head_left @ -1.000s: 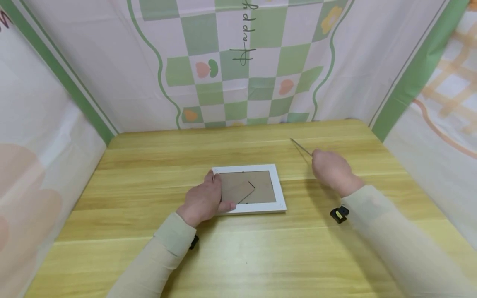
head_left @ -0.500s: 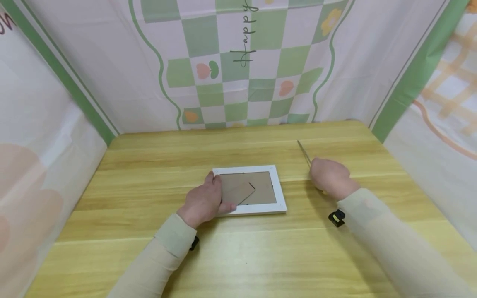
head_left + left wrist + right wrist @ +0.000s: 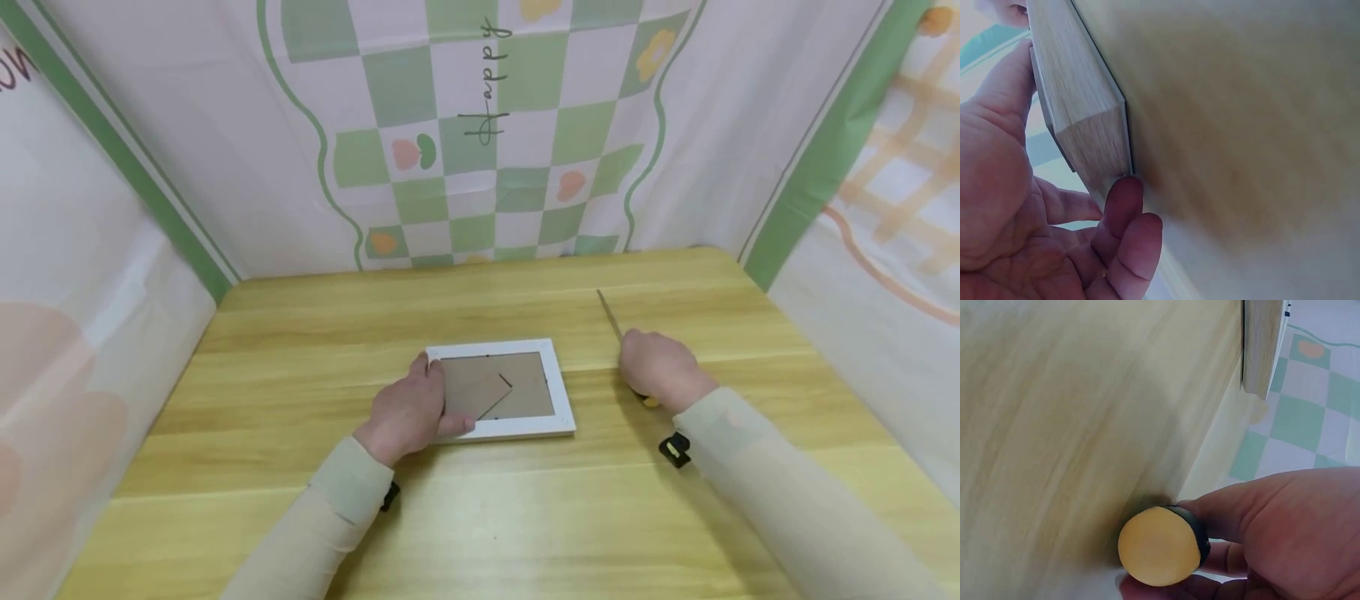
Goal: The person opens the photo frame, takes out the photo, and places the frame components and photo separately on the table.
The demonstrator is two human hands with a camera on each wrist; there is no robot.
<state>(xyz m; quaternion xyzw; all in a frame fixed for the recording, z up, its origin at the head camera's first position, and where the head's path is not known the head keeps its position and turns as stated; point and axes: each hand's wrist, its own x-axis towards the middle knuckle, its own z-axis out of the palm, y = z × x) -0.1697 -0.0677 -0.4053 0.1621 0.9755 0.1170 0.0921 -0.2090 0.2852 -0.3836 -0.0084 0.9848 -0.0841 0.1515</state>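
Item 1: rect. white pic. frame (image 3: 555, 385), wood-grain sides, back face up; loc. approx. mid-table, on the yellow wood-grain table (image 3: 480, 525). Contents: flat grey-brown backing board (image 3: 480, 379), seated inside the rim; short dark mark & thin diag. line on board; small black tabs along inner edge.

Item 2: slim tool (image 3: 611, 315), thin metal shaft, round blk handle w/ yellow end; loc. R of frame, well apart from it, shaft pointing to far side.

L hand (image 3: 405, 412): part-closed round frame's L end, thumb on near rim, fingers bent at the edge.

R hand (image 3: 660, 364): closed in a fist round tool handle; yellow butt showing below.

Backdrop: green-&-white checked cloth (image 3: 528, 75), behind table.
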